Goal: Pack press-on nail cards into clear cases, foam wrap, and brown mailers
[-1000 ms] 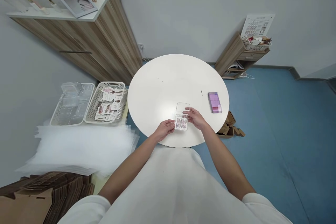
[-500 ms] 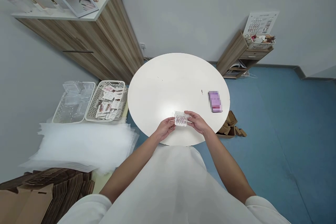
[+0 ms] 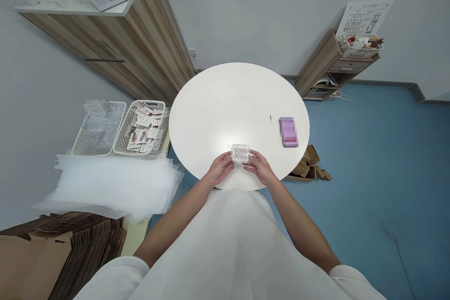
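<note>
Between my hands is a small clear plastic case (image 3: pixel 241 153) with two rows of pale, nail-shaped pieces inside, likely press-on nails. My left hand (image 3: pixel 220 168) grips its left edge, fingers behind and thumb at the side. On the right edge, my right hand (image 3: pixel 259 168) pinches the case the same way. The case is held above the near part of the round white table (image 3: pixel 225 103). To the right on the tabletop lies a purple box (image 3: pixel 288 132), its face pixelated. A small dark mark or scrap (image 3: pixel 270 118) sits left of that box.
At left stand a basket of clear plastic cases (image 3: pixel 96 126) and a basket of printed cards (image 3: pixel 142 129). White translucent sheets (image 3: pixel 116 185) and folded cardboard (image 3: pixel 84 258) lie nearer. Cardboard pieces (image 3: pixel 307 166) are on the floor at right. Wooden cabinets (image 3: pixel 140 42) stand behind.
The case has turned to face me more squarely, and its nail rows now look paler. My right fingers have shifted from its top to its right edge. The view has tilted slightly.
</note>
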The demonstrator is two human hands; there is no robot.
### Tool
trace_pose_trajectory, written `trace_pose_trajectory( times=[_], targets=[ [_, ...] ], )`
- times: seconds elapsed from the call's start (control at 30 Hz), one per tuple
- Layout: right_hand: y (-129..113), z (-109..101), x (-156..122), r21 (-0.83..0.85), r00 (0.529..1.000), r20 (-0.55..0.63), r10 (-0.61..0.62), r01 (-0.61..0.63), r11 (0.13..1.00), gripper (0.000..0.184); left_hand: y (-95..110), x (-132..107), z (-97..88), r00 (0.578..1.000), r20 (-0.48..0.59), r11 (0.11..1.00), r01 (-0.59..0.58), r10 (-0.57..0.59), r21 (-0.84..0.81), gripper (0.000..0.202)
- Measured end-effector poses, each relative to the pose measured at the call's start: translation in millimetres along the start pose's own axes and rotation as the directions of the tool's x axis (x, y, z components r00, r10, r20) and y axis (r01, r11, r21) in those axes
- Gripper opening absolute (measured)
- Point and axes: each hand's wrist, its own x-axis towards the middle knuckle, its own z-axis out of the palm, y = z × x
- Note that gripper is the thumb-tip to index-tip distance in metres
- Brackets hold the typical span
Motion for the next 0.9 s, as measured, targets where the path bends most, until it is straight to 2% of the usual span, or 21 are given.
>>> trace_pose_trajectory(
  times=[0.13,0.27,0.33,0.43,0.63,0.8,0.9],
  targets=[
    [4.0,-5.4,3.4,-0.090,0.994,-0.093,-0.055,0.047,0.995,0.037,-2.4,-2.3,2.0,0.999,0.013,0.984,-0.045,0.043,0.172,0.029],
    [2.5,-7.7,5.7,-0.120,0.993,-0.092,-0.073,0.062,0.991,0.041,-6.2,-4.6,2.5,0.987,-0.058,0.899,-0.109,0.147,0.424,0.044],
    [1.6,-7.7,5.2,-0.131,0.993,-0.085,-0.079,0.068,0.989,0.042,-7.7,-5.2,3.4,0.984,-0.049,0.860,-0.126,0.172,0.494,0.044],
    [1.0,-7.8,5.0,-0.146,0.994,-0.073,-0.085,0.073,0.987,0.041,-9.7,-4.9,5.4,0.984,-0.025,0.841,-0.138,0.177,0.523,0.036],
    [3.7,-5.9,13.5,-0.220,0.990,-0.078,-0.115,0.095,0.971,0.042,-18.8,-0.6,5.0,0.973,-0.113,0.859,-0.119,0.201,0.498,0.031],
    [11.0,4.3,22.0,-0.253,0.982,-0.103,-0.158,0.128,0.959,0.042,-20.2,2.6,0.7,0.938,-0.212,0.850,-0.135,0.276,0.509,0.039],
    [16.6,15.2,27.5,-0.263,0.973,-0.146,-0.180,0.138,0.955,0.040,-14.4,2.5,-4.5,0.922,-0.195,0.818,-0.183,0.336,0.545,0.044]
  ],
)
